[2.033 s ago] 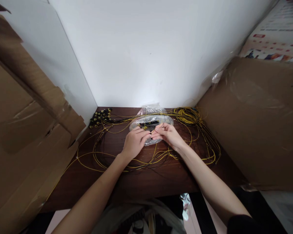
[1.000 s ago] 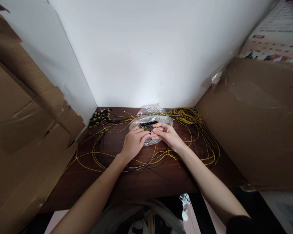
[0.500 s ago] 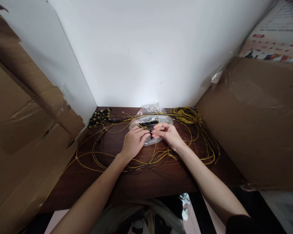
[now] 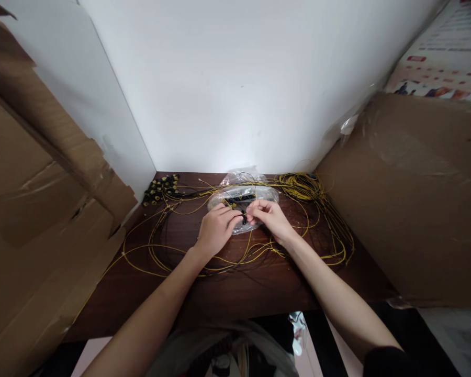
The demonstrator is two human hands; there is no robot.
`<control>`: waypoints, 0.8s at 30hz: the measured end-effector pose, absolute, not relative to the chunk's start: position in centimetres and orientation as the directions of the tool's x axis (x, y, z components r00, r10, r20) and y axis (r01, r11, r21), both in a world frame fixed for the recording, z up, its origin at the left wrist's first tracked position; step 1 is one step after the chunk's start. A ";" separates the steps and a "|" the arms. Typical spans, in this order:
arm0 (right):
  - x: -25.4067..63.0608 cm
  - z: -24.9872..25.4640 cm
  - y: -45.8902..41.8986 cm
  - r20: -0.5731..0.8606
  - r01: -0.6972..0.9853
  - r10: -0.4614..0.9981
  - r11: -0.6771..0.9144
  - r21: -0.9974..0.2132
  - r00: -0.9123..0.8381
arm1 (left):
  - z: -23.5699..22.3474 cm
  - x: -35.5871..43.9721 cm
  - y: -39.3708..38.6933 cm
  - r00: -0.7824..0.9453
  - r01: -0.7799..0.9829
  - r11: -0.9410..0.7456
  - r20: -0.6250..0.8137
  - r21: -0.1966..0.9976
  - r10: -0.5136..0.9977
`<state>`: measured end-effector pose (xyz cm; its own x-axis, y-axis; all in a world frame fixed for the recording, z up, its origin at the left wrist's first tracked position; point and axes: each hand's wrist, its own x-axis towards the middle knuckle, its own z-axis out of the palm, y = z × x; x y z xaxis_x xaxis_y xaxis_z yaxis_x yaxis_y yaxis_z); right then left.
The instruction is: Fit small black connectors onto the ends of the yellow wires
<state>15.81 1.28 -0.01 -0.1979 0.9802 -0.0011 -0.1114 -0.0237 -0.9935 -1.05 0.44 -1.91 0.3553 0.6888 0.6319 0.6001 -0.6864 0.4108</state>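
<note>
My left hand [image 4: 217, 224] is closed, its thumb and fingers pinching a small black connector [image 4: 244, 218]. Just to the right, my right hand [image 4: 270, 217] is pinched shut at the connector's other side; a thin wire seems to be between its fingertips, though the fingers mostly hide it. Both hands are over a clear plastic bag [image 4: 239, 226] holding black and yellow parts. Around them, yellow and black wires [image 4: 235, 267] loop across the dark brown tabletop [image 4: 259, 298].
Black-and-yellow connectors [image 4: 160, 188] are heaped at the back left. A coil of yellow wire [image 4: 298, 187] lies at the back right. Cardboard stands on the left [image 4: 43, 209], and a large cardboard box [image 4: 408, 199] on the right. A white wall [image 4: 235, 89] closes the back.
My right hand has shifted very slightly, and its fingers are closer together. More of the black connector shows between my hands. The left hand stays in place.
</note>
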 end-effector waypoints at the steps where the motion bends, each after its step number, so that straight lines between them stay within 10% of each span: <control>1: 15.8 0.0 1.3 0.006 -0.129 0.983 -0.018 -0.991 -0.183 | -1.9 -1.0 0.4 0.353 0.595 -0.690 0.638 0.412 0.685; 24: 16.2 0.3 1.5 0.037 -0.155 0.983 0.009 -0.988 -0.181 | -1.9 -1.0 0.5 0.330 0.599 -0.674 0.634 0.432 0.699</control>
<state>16.25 1.48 0.27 -0.1815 0.9827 0.0373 -0.1548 0.0089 -0.9879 -0.99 0.51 -1.93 0.3298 0.6994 0.6341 0.5990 -0.6742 0.4320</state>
